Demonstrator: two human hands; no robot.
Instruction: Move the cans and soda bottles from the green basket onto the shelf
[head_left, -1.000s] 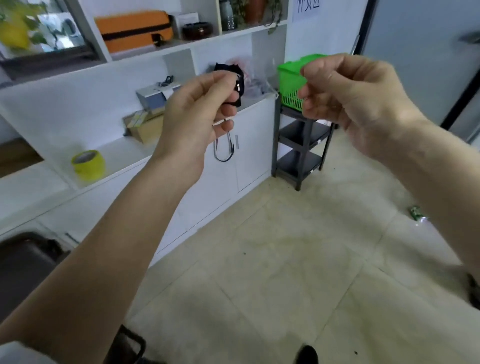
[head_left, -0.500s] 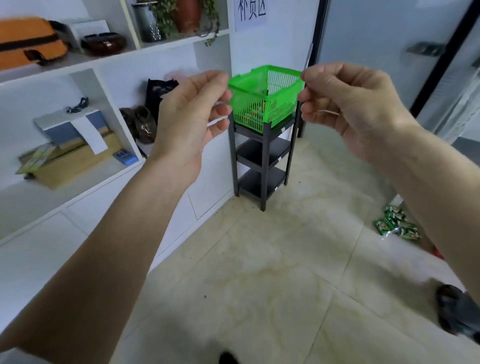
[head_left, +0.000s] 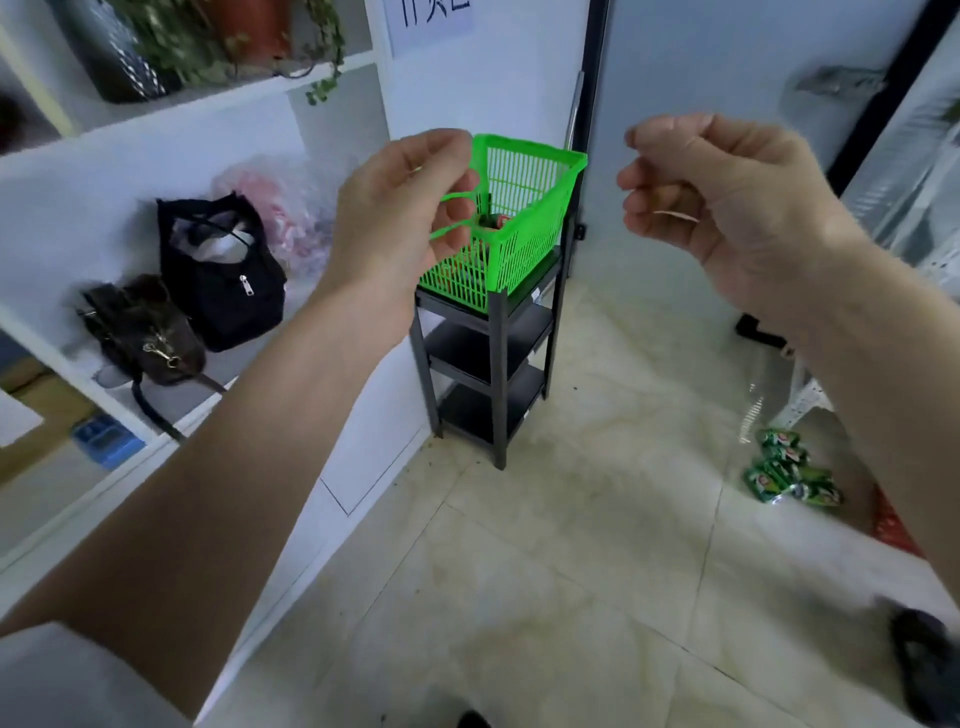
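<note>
A green basket (head_left: 524, 228) stands on the top tier of a black three-tier shelf (head_left: 496, 332) in the corner ahead. Through its mesh I see a can (head_left: 491, 221) and some red items, unclear which. My left hand (head_left: 395, 218) is raised in front of the basket's left side, well short of it, with curled fingers holding nothing. At the same height, to the right of the basket, my right hand (head_left: 727, 197) also has its fingers curled with nothing in them. The two lower tiers of the shelf look bare.
A white cabinet (head_left: 363, 467) runs along the left wall, with a black bag (head_left: 223, 275) and a brown bag (head_left: 140, 332) in its open niche. Green packets (head_left: 789, 473) lie on the tiled floor at the right. A grey door (head_left: 701, 78) is behind the shelf.
The view has turned right and moved closer, so the basket and shelf look larger and more central. My hands have drifted further apart, both still holding nothing.
</note>
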